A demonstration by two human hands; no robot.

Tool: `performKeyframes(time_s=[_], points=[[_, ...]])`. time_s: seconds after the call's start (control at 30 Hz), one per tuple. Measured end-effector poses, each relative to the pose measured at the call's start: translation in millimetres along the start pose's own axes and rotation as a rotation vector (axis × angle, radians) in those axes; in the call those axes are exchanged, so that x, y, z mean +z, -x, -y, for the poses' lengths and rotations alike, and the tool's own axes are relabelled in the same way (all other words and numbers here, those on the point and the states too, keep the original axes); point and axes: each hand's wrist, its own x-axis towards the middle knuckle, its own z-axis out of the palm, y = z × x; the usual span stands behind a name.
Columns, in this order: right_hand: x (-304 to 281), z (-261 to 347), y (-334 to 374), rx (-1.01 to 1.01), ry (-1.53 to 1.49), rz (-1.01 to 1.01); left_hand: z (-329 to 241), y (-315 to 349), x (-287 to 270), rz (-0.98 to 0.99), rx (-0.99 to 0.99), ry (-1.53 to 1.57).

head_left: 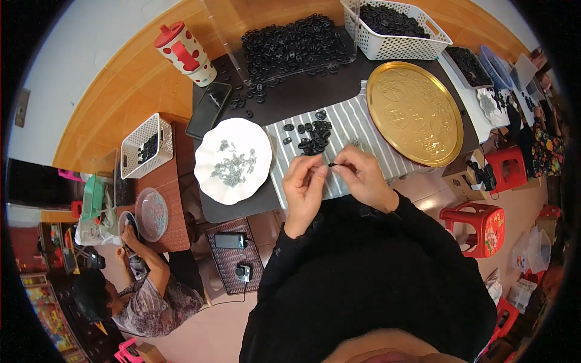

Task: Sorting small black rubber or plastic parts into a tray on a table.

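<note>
My left hand [304,189] and my right hand [365,178] meet over the striped cloth [345,130], fingertips pinched together. Between them shows a small black piece [331,164], mostly covered by the fingers; both hands appear to grip it. Just beyond lies a small heap of black oval pieces [315,140] with holes, a few loose ones to its left. A white scalloped plate [209,136] stands left of the cloth, with many small, clear or grey bits [233,166] on it. To the right, a round gold tray [414,115] rests partly on the cloth.
A clear bin [296,48] and a white basket [399,45], both full of black pieces, stand at the back. A phone [209,109] and a spotted tumbler [187,54] are at back left. Another person [151,290] works at a side table. Red stools [478,230] stand right.
</note>
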Motion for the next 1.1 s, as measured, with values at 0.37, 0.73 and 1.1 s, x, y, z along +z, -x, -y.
performKeyframes(time_s=[0.37, 0.73, 1.1], points=[[-37, -3, 24, -0.068, -0.005, 0.002, -6, 0, 25, 0.264, -0.342, 0.374], [-56, -25, -3, -0.067, 0.432, -0.204, -1, -8, 30, 0.213, -0.306, 0.308], [-36, -17, -14, -0.206, 0.922, 0.070, 11, -7, 26, 0.232, -0.276, 0.336]])
